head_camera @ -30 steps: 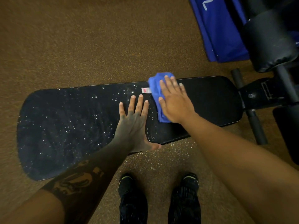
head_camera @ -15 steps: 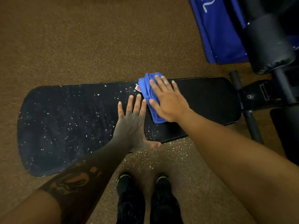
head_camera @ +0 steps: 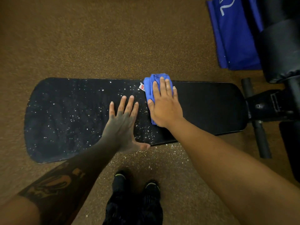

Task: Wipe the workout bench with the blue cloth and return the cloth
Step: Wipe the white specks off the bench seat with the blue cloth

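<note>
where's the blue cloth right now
In the head view, the folded blue cloth lies under the right hand on the black padded bench, near its far edge.

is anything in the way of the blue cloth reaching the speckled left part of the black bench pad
Yes: the left hand lies flat on the black bench pad, just left of the folded blue cloth under the right hand.

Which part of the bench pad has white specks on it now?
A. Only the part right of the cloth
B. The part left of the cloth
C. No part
B: the bench pad is speckled white left of the blue cloth, around the left hand, and plain black to its right.
</note>
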`<state>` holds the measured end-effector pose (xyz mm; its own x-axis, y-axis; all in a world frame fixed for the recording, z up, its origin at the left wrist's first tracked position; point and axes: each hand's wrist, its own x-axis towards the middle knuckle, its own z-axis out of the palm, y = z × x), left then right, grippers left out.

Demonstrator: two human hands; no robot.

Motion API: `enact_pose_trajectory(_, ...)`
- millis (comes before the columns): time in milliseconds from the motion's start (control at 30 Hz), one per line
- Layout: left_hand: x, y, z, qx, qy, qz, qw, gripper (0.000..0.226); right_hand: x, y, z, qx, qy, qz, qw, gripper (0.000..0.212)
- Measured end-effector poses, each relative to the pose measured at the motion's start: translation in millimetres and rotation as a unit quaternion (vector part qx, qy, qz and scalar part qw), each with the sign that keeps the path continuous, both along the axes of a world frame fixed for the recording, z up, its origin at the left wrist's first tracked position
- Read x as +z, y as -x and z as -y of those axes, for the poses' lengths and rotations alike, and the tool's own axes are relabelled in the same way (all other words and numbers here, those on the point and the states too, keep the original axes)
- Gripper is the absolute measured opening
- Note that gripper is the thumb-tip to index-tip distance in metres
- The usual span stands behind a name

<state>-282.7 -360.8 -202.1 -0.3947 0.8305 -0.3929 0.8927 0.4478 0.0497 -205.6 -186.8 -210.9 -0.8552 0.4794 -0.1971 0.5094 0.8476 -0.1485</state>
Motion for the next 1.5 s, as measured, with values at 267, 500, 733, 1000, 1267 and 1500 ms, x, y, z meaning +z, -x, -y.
enact_pose_trajectory(267,-1.1,-0.8,0.3,0.003,-0.007,0.000,1.000,0.156,1.8,-31.5,-3.1,-0.148,0.020,-0.003,0.989,0.067)
enact_pose_trajectory(500,0.0,-0.7,0.7,-0.004,-0.012,0.003,1.000,0.153,1.1,-56.9,6.0,-0.095,0.014,0.002,0.995,0.066)
enact_pose_trajectory(733,-1.1,3.7,6.6,-0.048,-0.021,-0.008,0.999,0.150,-1.0,-78.4,35.1,-0.030,0.000,0.011,0.999,0.066)
enact_pose_trajectory(1000,-4.3,8.9,10.2,-0.083,-0.029,-0.014,0.996,0.146,-5.1,-88.5,83.3,-0.163,-0.013,0.002,0.987,0.070)
enact_pose_trajectory(1267,-4.2,22.9,13.7,-0.122,-0.034,-0.013,0.992,0.148,-9.8,-86.3,108.0,-0.187,-0.023,-0.006,0.982,0.069)
enact_pose_trajectory(1500,-6.3,27.4,14.8,-0.140,-0.031,-0.022,0.989,0.147,-12.4,-81.5,114.3,-0.283,-0.021,-0.020,0.959,0.069)
